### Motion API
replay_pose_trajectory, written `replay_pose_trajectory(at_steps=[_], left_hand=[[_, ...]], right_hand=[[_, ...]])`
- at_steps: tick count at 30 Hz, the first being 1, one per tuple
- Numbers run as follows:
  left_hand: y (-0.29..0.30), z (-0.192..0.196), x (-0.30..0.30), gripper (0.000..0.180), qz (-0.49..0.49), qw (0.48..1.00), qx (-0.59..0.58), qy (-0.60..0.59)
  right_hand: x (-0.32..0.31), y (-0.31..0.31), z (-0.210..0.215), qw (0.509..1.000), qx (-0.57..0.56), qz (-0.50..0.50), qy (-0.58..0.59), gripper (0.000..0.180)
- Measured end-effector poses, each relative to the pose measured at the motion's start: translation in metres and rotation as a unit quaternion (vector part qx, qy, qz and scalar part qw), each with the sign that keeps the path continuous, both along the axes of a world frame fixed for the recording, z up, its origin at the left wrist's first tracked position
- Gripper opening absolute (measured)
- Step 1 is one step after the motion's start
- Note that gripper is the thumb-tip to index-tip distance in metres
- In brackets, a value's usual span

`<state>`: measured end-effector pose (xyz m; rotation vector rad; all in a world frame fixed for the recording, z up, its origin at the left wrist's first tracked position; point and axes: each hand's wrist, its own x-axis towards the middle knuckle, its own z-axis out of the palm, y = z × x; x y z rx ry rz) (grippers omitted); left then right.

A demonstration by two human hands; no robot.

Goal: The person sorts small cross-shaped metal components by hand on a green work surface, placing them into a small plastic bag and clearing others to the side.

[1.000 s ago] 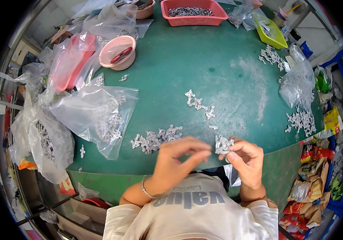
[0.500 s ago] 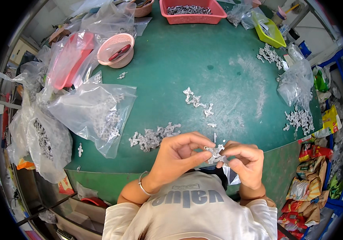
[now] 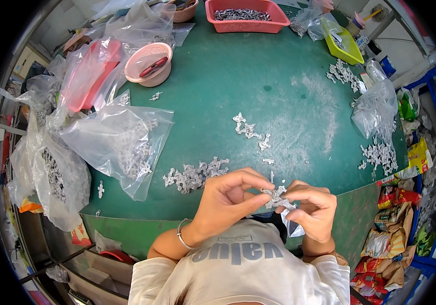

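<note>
Between both hands, just over the table's near edge, is a small silvery cross-shaped metal casting [image 3: 279,197]. My left hand [image 3: 230,195] pinches its left end with thumb and fingertips. The right end is gripped by my right hand [image 3: 313,208], whose fingers are bent around it and partly hide it. A heap of similar grey castings [image 3: 195,175] lies just left of my left hand. Beyond my hands are a few loose castings [image 3: 248,130] and a short silvery pin-like piece [image 3: 268,161].
On the left lie a clear plastic bag of castings [image 3: 119,140] and a pink bowl [image 3: 132,75] with a red-handled tool. A red basket [image 3: 248,27] and a yellow-green tray [image 3: 347,55] stand at the back. More castings [image 3: 379,156] lie to the right.
The casting between my hands has tilted and shifted slightly right, and more of it shows. My right fingers have moved a little; both hands keep hold.
</note>
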<state>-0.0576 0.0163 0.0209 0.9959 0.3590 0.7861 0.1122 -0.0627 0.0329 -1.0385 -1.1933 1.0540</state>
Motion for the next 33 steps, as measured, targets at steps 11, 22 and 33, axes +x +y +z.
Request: replay_pose_trajectory(at_steps=[11, 22, 33], left_hand=[[-0.0013, 0.0025, 0.0022, 0.02, 0.0, 1.0, 0.024, 0.01], [-0.0035, 0.0033, 0.0026, 0.018, -0.022, 0.998, -0.05, 0.018], [-0.0062, 0.0055, 0.0087, 0.014, -0.027, 0.993, -0.107, 0.031]], right_hand=[[0.0002, -0.0036, -0.0019, 0.999, -0.021, -0.024, 0.007, 0.019], [0.0006, -0.0063, -0.003, 0.999, -0.019, -0.027, 0.038, 0.017], [0.0049, -0.0065, -0.0053, 0.999, -0.004, -0.025, 0.036, 0.017]])
